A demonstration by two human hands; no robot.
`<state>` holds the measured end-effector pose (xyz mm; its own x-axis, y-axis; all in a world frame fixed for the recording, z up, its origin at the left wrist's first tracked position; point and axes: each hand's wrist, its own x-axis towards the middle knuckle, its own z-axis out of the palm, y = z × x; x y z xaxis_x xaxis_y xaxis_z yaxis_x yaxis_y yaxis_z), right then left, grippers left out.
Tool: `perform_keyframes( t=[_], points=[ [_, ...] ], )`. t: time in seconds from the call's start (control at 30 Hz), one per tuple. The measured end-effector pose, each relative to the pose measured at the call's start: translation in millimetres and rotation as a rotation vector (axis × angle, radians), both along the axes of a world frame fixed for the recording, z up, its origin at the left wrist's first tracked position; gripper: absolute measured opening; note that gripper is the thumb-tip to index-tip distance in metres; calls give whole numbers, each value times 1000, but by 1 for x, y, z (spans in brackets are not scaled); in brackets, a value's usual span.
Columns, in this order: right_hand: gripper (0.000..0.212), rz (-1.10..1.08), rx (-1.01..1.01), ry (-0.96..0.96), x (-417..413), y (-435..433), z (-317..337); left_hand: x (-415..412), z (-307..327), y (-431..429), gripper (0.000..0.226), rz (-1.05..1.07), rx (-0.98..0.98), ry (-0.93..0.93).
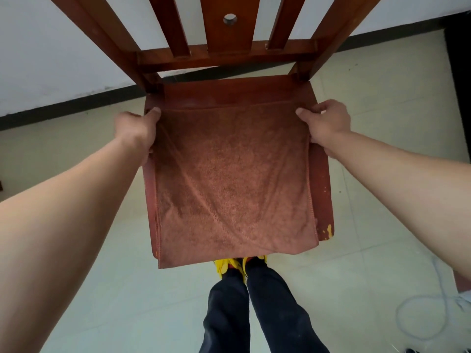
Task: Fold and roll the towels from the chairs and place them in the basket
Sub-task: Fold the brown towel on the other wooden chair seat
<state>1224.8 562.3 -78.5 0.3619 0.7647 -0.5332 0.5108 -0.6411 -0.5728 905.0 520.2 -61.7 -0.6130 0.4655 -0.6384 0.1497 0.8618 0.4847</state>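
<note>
While both hands grip its far corners, the rust-brown towel (229,179) lies spread over the seat (322,179) of a red-brown wooden chair (224,57) in the middle of the frame. The left hand (135,128) is curled round the towel's upper left corner, thumb on top of the cloth. The right hand (326,121) pinches the upper right corner in the same way, fingers folded over the side hem. Whether the far edge is lifted off the wood or resting on it cannot be told.

Bare seat shows as a band beyond the towel's far edge, as a wider strip along its right side with chipped paint at the near corner, and as a thin strip on the left. At the bottom the towel's near edge hangs past the seat's front edge, just above a pair of yellow shoes (224,266) and dark trousers (267,309). Pale tiled floor (382,103) lies open on both sides of the chair; a white cable (438,301) loops across it at lower right, well apart from the chair. Behind the slatted chair back, a white wall (51,47) meets the floor at a dark baseboard (63,105).

The towel looks doubled, with stitched hems down both sides. Its terry nap is darker in patches, and long diagonal creases run down from each gripped corner.
</note>
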Motion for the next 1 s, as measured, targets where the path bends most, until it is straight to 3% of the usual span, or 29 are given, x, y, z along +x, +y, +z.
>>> perform_keyframes(
  t=[0.1, 0.27, 0.37, 0.57, 0.87, 1.0],
  points=[
    [40, -17, -58, -13, 9, -42, 9, 1, 11, -30, 42, 42, 19, -84],
    [35, -35, -191, -27, 13, -121, 11, 4, 14, -94, 22, 98, -51, -195],
    [21, -55, -250, -21, 17, -148, 2, 7, 8, -126, 26, 54, -108, -195],
    [19, -68, -205, -127, 29, -155, -4, -7, -8, -151, 30, 130, -106, -101],
    [26, 9, -199, -35, 42, -214, 23, 18, 7, -219, 29, 79, -37, -130],
    [21, 185, -128, -204, 44, -239, 28, 25, -2, -253, 29, 13, -60, -91]
  ],
)
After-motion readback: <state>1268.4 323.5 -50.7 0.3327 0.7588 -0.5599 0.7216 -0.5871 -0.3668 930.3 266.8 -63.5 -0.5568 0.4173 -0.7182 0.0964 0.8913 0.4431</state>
